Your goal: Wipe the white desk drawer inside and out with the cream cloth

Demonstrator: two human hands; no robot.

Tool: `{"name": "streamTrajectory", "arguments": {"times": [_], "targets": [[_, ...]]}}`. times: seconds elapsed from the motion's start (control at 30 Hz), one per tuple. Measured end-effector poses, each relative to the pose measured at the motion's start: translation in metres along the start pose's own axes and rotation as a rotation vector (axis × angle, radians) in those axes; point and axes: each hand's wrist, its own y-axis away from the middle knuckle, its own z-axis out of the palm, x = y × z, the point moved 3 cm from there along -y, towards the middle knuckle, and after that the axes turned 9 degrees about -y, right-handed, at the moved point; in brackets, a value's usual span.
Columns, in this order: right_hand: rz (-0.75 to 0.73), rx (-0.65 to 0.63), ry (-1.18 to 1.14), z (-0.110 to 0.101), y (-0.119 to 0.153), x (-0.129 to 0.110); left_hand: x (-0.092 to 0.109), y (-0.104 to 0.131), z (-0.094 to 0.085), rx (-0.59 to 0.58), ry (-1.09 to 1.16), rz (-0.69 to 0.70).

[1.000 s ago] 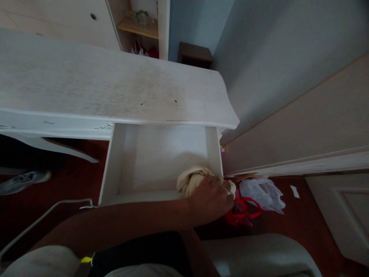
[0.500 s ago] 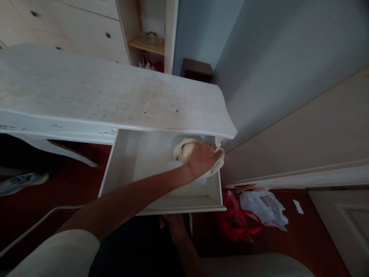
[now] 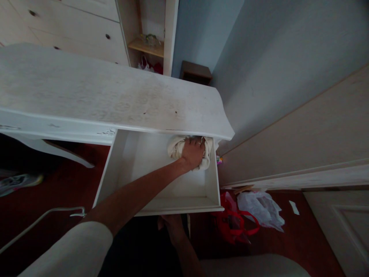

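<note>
The person's left hand (image 3: 193, 154) reaches into an open white drawer (image 3: 173, 192), its fingers curled down and clamped on a bunched cream cloth (image 3: 175, 148). The cloth spreads out on both sides of this hand and lies against the drawer's bottom, in the back right corner, close to the right side wall. A ring shows on one finger. The forearm crosses the drawer from the near left, with a pale sleeve (image 3: 72, 250) at the elbow.

Nearer the body than the left hand, the right hand (image 3: 172, 225) is just below the drawer's front edge. Its fingers are partly hidden in shadow, so whether they are together or apart, or touch the drawer, cannot be told.

Beyond the left hand stretches the white desk (image 3: 86, 92), its top stained brownish and marked with two small dark specks. Farther past the hand stand a pale cabinet (image 3: 77, 27) with round dark knobs, an open shelf (image 3: 145, 47) and a low brown box (image 3: 196, 71).

To the right of the hand rises a grey wall (image 3: 288, 77). Nearer and to the right of the hand, a red bag (image 3: 226, 225) and a crumpled white plastic bag (image 3: 261, 207) lie side by side on the reddish floor (image 3: 311, 234).
</note>
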Motion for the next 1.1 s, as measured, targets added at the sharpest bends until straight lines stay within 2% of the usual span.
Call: {"name": "streamTrajectory", "arguments": {"times": [0.13, 0.27, 0.43, 0.6, 0.67, 0.77, 0.87, 0.93, 1.1], "targets": [[0.013, -0.006, 0.007, 0.002, 0.000, -0.006, 0.001, -0.017, 0.000, -0.040, 0.054, -0.062], [0.008, -0.010, 0.066, 0.002, 0.000, -0.009, 0.012, -0.010, 0.002, -0.018, 0.043, -0.064], [-0.008, 0.039, 0.066, 0.002, 0.000, -0.002, 0.019, 0.018, 0.001, -0.059, 0.109, 0.117], [-0.013, 0.095, 0.053, 0.002, 0.000, 0.008, 0.016, 0.047, -0.014, -0.075, 0.299, 0.319], [-0.023, 0.092, 0.059, 0.002, 0.000, 0.010, 0.020, 0.060, -0.017, -0.110, 0.389, 0.340], [-0.037, 0.095, 0.074, 0.003, 0.001, 0.010, 0.029, 0.075, -0.012, -0.237, 0.563, 0.299], [-0.038, 0.107, 0.088, 0.004, 0.002, 0.009, 0.033, 0.081, -0.007, -0.330, 0.674, 0.311], [-0.040, 0.114, 0.088, 0.005, 0.001, 0.009, 0.033, 0.081, -0.008, -0.358, 0.699, 0.374], [-0.073, 0.114, 0.082, 0.005, 0.001, 0.010, 0.033, 0.084, -0.017, -0.387, 0.593, 0.575]]}}
